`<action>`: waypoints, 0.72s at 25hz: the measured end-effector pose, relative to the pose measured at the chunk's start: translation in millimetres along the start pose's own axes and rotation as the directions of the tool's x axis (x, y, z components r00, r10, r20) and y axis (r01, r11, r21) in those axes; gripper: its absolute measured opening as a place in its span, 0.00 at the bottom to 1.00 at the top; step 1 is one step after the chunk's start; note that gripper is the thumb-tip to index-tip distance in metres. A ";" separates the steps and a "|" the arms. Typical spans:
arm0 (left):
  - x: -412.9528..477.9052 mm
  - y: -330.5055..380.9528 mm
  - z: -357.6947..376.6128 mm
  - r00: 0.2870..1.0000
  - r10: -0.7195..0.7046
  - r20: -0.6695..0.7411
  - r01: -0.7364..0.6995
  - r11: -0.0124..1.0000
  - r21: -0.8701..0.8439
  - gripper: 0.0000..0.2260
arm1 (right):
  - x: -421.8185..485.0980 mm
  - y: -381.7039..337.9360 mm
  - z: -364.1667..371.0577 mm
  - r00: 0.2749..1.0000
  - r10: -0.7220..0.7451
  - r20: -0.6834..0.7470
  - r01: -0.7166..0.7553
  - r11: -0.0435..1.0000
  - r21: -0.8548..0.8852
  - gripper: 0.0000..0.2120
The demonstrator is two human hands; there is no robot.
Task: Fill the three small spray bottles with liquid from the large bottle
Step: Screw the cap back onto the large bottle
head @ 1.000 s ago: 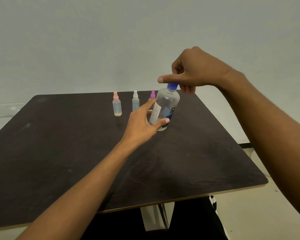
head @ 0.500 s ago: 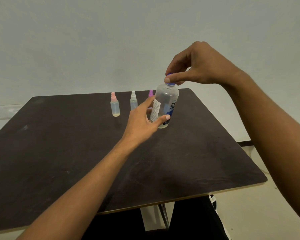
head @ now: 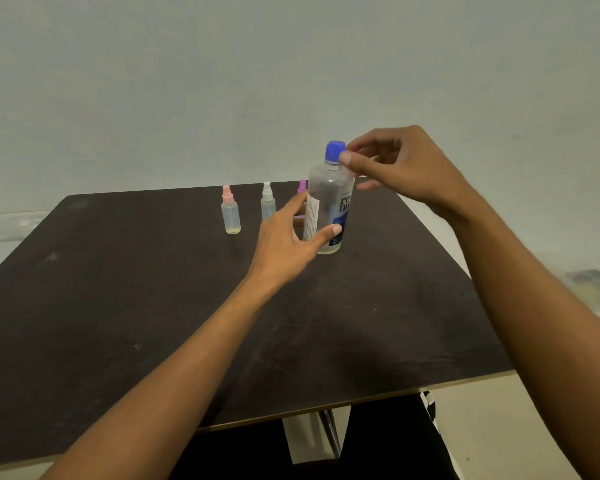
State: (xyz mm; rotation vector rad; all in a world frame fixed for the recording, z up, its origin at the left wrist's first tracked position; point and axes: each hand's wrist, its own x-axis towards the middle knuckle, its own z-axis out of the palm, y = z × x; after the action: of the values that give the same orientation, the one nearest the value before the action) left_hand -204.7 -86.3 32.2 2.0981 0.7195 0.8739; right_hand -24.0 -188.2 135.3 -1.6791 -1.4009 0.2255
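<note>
Tabletop point(head: 118, 306): large bottle point(head: 329, 202) upright (cap point(head: 335, 150) up)

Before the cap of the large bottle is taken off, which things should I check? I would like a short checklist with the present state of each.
1. Left hand grips large bottle: ok.
2. Large bottle about upright: ok.
3. Right hand pinches blue cap: ok.
4. Blue cap removed: not ok, it is on.
5. Spray tops removed from pink-topped bottle, white-topped bottle, purple-topped bottle: not ok.
6. Large bottle's liquid level: cannot tell.
</note>
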 end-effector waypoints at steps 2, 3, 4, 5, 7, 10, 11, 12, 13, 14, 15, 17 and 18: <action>1.5 -1.0 2.3 1.000 0.005 0.003 -0.005 1.000 -0.012 0.35 | -13.1 18.1 7.7 0.999 0.048 0.007 -0.048 0.996 0.070 0.22; 2.3 -1.3 4.2 1.000 0.006 0.006 -0.006 1.000 -0.019 0.35 | -18.0 25.1 12.0 0.998 0.056 0.009 -0.056 0.994 0.092 0.23; 3.0 -1.5 6.8 1.000 0.007 0.010 -0.006 1.000 -0.023 0.34 | -21.6 30.5 15.0 0.998 0.060 0.003 -0.060 0.993 0.106 0.24; 4.1 -1.5 9.6 1.000 0.007 0.014 -0.007 1.000 -0.025 0.34 | -24.1 34.3 16.9 0.998 0.062 -0.006 -0.061 0.991 0.116 0.25; 7.3 -1.4 16.2 1.000 0.008 0.026 -0.007 1.000 -0.025 0.33 | -25.4 40.4 16.8 0.997 0.069 -0.022 -0.066 0.990 0.128 0.25; 16.5 -2.0 30.6 0.999 0.006 0.042 -0.004 0.999 -0.039 0.32 | -23.0 53.4 10.5 0.996 0.084 -0.030 -0.080 0.988 0.129 0.25; 21.3 -2.6 37.7 0.999 0.001 0.048 0.001 0.999 -0.043 0.32 | -21.5 59.4 7.4 0.995 0.093 -0.034 -0.088 0.987 0.136 0.26; 26.7 -3.2 45.2 0.998 -0.004 0.056 0.007 0.999 -0.047 0.31 | -19.7 66.2 4.2 0.994 0.106 -0.040 -0.099 0.985 0.142 0.26; 33.0 -4.0 53.5 0.998 -0.011 0.068 0.015 0.999 -0.052 0.32 | -17.7 73.4 1.0 0.992 0.122 -0.045 -0.114 0.983 0.145 0.26; 40.6 -5.1 62.4 0.996 -0.022 0.082 0.027 0.998 -0.057 0.32 | -15.3 81.6 -2.6 0.989 0.138 -0.049 -0.130 0.980 0.150 0.25; 48.7 -6.1 71.2 0.995 -0.034 0.096 0.040 0.997 -0.062 0.33 | -12.4 90.4 -6.0 0.987 0.153 -0.052 -0.143 0.977 0.158 0.25; 68.6 -9.3 89.7 0.992 -0.053 0.115 0.062 0.996 -0.069 0.32 | -4.0 108.5 -13.4 0.983 0.177 -0.056 -0.165 0.971 0.174 0.24; 78.4 -10.9 97.8 0.991 -0.061 0.117 0.070 0.995 -0.072 0.31 | 1.1 117.0 -15.7 0.980 0.188 -0.060 -0.175 0.969 0.176 0.24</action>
State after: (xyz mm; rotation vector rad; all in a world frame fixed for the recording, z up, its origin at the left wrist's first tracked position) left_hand -84.3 -64.9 2.6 2.0279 0.6801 0.7274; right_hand 67.1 -188.6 60.1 -1.6563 -1.1391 0.3704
